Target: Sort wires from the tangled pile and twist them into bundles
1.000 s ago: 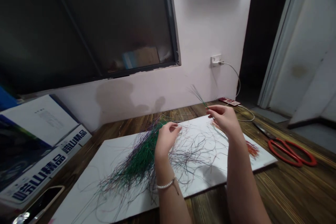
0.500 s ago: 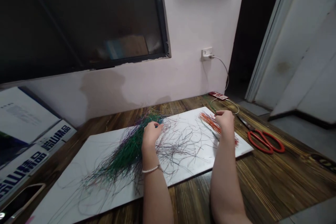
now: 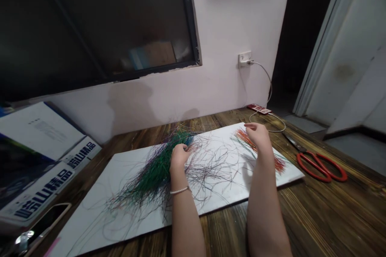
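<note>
A big tangled heap of thin wire-like strands, mostly green with purple and dark ones, lies across a long white board. My left hand is at the heap's right side, its fingers curled closed on some of the strands. Near the board's right end lies a smaller, neater bundle of orange strands, with some green ones along it. Over this bundle is my right hand, thumb and forefinger slightly apart, with no strand visible between them. My right wrist hides the bundle's middle.
Red-handled scissors lie on the wooden table right of the board. Behind them a red-and-white device is cabled to a wall socket. Printed boxes and a phone are at the left.
My right hand has parted its fingers, and a green strand that ran by it now lies along the orange bundle. My left hand stays at the heap. The view has shifted slightly left.
</note>
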`<state>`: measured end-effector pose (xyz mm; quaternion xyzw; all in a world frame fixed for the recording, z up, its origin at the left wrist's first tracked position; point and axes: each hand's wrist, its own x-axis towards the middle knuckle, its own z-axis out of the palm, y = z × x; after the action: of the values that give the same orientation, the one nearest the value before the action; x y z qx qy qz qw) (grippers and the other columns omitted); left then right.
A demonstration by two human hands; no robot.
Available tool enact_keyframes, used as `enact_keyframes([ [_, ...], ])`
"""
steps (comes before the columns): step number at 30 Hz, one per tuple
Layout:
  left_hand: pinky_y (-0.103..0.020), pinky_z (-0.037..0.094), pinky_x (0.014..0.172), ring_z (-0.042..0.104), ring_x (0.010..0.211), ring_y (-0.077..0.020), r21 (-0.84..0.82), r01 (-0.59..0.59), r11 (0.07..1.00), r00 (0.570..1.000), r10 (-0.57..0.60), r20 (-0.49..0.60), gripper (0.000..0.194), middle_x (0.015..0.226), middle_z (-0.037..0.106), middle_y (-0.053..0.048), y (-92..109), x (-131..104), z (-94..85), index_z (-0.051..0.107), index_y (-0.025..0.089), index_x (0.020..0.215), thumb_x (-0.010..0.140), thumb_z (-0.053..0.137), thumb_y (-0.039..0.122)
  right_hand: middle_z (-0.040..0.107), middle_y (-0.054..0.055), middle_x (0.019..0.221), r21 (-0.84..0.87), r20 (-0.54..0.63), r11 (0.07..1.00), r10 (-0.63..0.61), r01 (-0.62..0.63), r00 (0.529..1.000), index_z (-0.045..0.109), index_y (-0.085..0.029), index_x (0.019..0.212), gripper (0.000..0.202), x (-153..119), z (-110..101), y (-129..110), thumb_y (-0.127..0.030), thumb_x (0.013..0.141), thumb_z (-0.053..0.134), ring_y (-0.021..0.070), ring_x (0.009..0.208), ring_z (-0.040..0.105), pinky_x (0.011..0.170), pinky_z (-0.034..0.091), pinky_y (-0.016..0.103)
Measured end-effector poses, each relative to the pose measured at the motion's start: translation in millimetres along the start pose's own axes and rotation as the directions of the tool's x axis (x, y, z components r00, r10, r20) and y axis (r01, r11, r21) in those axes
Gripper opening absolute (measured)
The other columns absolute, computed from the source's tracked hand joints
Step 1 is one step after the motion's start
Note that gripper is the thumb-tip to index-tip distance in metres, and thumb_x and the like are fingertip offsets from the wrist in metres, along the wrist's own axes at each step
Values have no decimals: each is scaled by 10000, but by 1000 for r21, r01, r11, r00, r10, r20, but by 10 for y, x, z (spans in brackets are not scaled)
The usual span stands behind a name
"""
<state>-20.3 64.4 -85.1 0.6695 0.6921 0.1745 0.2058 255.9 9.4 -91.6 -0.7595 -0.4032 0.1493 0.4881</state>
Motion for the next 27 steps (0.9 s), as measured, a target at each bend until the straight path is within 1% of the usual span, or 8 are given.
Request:
enact_keyframes([
  [3,-427,446,940,540,1111,-220,5,-39,999,999,39,35,230,1184,577,-89,-23,2,4,612,123,1017,831,619,258,723,141,939,4,79,999,-43,43,996,706,-118,1002,373,-36,80,-79,-170,719,469,225,822,670,717,466,272],
  [7,-386,500,846,596,975,-200,21,16,1000,994,-18,106,236,1049,615,-66,-78,47,53,609,120,1009,848,600,293,724,142,919,-1,195,995,-97,99,976,709,-108,979,344,-92,188,-178,-169,738,471,217,796,670,684,455,269],
  [10,-373,508,825,604,946,-182,12,53,999,992,-54,112,234,1029,618,-69,-122,86,103,603,125,1016,855,593,295,729,116,882,11,308,987,-157,162,938,717,-119,928,298,-131,257,-253,-172,747,486,202,777,669,657,454,254],
  [14,-373,504,836,611,935,-173,-46,45,998,997,-42,61,203,998,634,-65,-157,93,118,618,122,962,855,593,293,724,96,792,6,435,971,-217,238,874,724,-129,851,241,-183,341,-347,-182,747,513,195,717,656,600,436,247],
  [18,-344,496,844,635,872,-150,-144,-19,989,999,13,-45,121,897,678,-53,-151,67,55,651,120,863,837,609,230,721,105,801,-1,508,953,-259,302,821,722,-117,806,225,-238,398,-447,-180,760,510,185,694,643,605,428,250],
  [20,-299,492,830,647,851,-145,-191,-53,980,994,33,-105,76,876,698,-54,-147,63,25,673,128,849,800,618,146,718,104,801,0,528,944,-281,331,801,721,-116,815,236,-259,415,-494,-183,771,499,185,691,643,606,428,256],
  [22,-264,486,815,656,847,-146,-225,-74,971,988,41,-150,125,877,711,-60,-156,69,11,693,138,839,761,613,81,719,106,836,9,547,936,-299,352,782,719,-112,853,255,-273,435,-530,-191,789,485,184,707,649,617,438,258],
  [27,-295,496,788,656,776,-145,-284,-102,953,984,56,-167,121,808,714,-65,-240,94,-1,694,112,796,716,632,46,726,103,902,22,634,931,-296,365,714,715,-107,940,242,-303,579,-568,-167,774,548,169,755,666,640,473,230],
])
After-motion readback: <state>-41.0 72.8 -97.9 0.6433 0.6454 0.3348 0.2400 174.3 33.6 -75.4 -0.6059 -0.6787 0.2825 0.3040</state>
